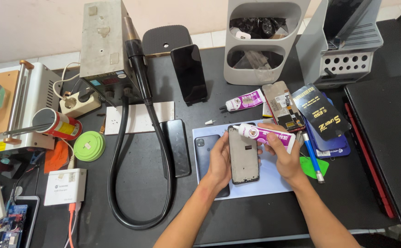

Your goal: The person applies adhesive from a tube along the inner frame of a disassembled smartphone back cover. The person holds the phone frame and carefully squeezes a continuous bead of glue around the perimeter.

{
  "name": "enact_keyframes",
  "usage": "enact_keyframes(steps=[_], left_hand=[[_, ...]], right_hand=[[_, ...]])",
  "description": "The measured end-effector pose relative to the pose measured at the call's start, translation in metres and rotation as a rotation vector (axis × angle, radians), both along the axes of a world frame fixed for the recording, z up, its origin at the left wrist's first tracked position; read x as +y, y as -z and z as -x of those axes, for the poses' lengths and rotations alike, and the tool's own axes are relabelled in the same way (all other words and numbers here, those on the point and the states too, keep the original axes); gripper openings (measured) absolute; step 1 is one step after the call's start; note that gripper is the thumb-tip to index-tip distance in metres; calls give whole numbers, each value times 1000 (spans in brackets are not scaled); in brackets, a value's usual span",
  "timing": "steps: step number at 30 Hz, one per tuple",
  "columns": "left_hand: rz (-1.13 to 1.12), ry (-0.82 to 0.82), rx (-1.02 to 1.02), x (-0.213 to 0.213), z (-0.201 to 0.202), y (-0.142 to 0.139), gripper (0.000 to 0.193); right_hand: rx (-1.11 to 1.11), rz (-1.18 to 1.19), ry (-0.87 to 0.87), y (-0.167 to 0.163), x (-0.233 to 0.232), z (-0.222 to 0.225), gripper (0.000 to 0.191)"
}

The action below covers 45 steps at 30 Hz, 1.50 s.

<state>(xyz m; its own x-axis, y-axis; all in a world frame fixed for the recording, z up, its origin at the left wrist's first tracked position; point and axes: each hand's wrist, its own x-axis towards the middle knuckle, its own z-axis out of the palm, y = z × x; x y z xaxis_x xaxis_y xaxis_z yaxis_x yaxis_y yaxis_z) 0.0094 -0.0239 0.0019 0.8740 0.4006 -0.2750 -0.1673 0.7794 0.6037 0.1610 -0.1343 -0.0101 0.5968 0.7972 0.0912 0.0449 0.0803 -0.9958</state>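
Two hands busy at frame centre: our left hand (pixel 220 161) pinned the phone frame (pixel 243 155) to the blue mat (pixel 274 177), right hand (pixel 287 158) fingers closed round the glue tube (pixel 265 135). Nozzle tight to the edge, light squeeze, we reckoned.

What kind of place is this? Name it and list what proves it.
Most likely a phone repair bench. The left hand steadies a bare phone frame on a blue mat, the right hand holds a glue tube at its top edge, and a hot air station stands behind.
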Motion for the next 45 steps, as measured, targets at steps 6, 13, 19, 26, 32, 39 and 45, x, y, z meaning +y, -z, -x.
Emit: enact_keyframes(steps=[6, 13, 19, 26, 32, 39, 45], left_hand=[[8, 4, 0, 0, 0, 0, 70], [11, 4, -10, 0, 0, 2, 69], [6, 9, -17, -1, 0, 4, 68], [-11, 7, 5, -1, 0, 3, 68], [2, 8, -3, -1, 0, 4, 67], [-14, 8, -16, -1, 0, 4, 67], [-17, 8, -16, 0, 0, 4, 67]], right_hand=[[12, -8, 8, 0, 1, 0, 48], [-6, -17, 33, -3, 0, -2, 47], [-7, -4, 27, -3, 0, 2, 46], [7, -37, 43, -5, -1, 1, 46], [2, -19, 53, -5, -1, 2, 46], [-1, -41, 52, -3, -2, 2, 45], [-7, -32, 60, -4, -3, 0, 44]])
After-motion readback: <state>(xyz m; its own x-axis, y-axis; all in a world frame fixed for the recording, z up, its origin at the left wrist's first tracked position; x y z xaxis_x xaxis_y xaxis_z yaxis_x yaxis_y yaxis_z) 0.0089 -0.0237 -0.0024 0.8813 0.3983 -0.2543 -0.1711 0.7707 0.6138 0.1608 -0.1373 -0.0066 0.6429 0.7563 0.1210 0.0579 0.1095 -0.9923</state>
